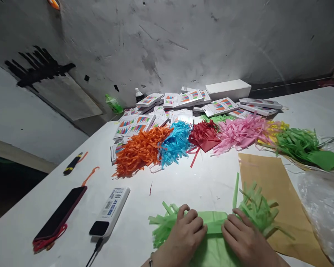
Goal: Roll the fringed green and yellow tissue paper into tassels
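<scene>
Light green fringed tissue paper (pixel 215 222) lies at the near edge of the table, with a folded band across its middle and cut strips fanning out at both ends. My left hand (pixel 187 231) grips the band's left part, fingers curled over it. At the band's right part, my right hand (pixel 243 237) has its fingers closed on the same paper. Beyond my right hand the fringe overlaps a brown paper envelope (pixel 269 178). My thumbs are mostly hidden.
Orange (pixel 141 152), blue (pixel 176 142), red (pixel 206 133), pink (pixel 242 129) and dark green tassels (pixel 300 144) cross the table. Several printed boxes (pixel 187 98) pile behind. At left lie a phone (pixel 61 213), a white device with a cable (pixel 111 211) and a black-yellow cutter (pixel 72 164). Clear plastic (pixel 325 204) lies right.
</scene>
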Available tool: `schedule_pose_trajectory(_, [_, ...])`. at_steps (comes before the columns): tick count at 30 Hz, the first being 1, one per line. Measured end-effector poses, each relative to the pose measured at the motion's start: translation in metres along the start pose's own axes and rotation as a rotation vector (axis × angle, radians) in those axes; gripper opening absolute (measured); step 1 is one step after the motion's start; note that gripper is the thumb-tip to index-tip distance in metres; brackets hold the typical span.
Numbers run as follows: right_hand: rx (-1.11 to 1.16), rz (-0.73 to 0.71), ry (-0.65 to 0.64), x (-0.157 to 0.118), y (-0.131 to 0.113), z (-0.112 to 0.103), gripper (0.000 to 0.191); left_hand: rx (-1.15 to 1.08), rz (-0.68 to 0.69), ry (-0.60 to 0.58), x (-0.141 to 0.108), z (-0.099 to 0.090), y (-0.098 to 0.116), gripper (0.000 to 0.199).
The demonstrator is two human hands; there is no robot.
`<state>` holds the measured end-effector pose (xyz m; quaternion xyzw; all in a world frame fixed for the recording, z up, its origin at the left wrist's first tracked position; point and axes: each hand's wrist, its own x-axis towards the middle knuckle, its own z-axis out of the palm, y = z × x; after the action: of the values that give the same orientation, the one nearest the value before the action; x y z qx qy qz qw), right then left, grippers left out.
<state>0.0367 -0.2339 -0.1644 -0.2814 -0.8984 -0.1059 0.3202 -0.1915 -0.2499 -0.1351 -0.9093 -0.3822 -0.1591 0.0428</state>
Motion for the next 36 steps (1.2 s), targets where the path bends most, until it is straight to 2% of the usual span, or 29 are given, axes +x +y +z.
schedule_pose_trajectory(3, [0.037, 0.021, 0.03, -0.012, 0.007, -0.002, 0.035, -0.003, 0.023, -0.04, -0.006, 0.002, -0.001, 0.008])
schedule_pose_trajectory(6, [0.088, 0.108, 0.018, -0.015, 0.007, -0.004, 0.034, -0.04, -0.034, -0.071, -0.009, 0.0, 0.004, 0.008])
schedule_pose_trajectory(11, [0.08, 0.333, -0.019, -0.007, 0.001, -0.002, 0.032, -0.215, -0.315, -0.065, -0.001, -0.008, 0.014, 0.015])
schedule_pose_trajectory(15, [0.006, 0.429, -0.033, -0.003, -0.001, 0.002, 0.027, -0.31, -0.581, -0.206, 0.009, -0.014, 0.015, 0.012])
schedule_pose_trajectory(18, [-0.025, 0.441, -0.013, -0.001, -0.002, -0.001, 0.028, -0.32, -0.639, -0.275, 0.015, -0.015, 0.013, 0.013])
schedule_pose_trajectory(21, [0.049, 0.295, 0.01, 0.003, -0.005, -0.003, 0.032, -0.312, -0.615, -0.272, 0.016, -0.011, 0.01, 0.01])
schedule_pose_trajectory(24, [0.092, 0.154, -0.026, 0.007, -0.007, 0.0, 0.029, -0.272, -0.529, -0.177, 0.013, -0.006, 0.009, 0.014])
schedule_pose_trajectory(27, [0.1, 0.168, -0.033, 0.009, -0.007, 0.005, 0.028, -0.207, -0.326, -0.049, 0.009, -0.001, 0.009, 0.015])
schedule_pose_trajectory(30, [0.125, 0.204, -0.022, 0.011, -0.009, 0.006, 0.022, -0.117, -0.154, 0.028, 0.006, 0.001, 0.01, 0.011])
schedule_pose_trajectory(36, [0.096, 0.095, -0.002, 0.014, -0.014, 0.008, 0.035, 0.01, -0.015, 0.005, 0.008, 0.005, 0.012, 0.022])
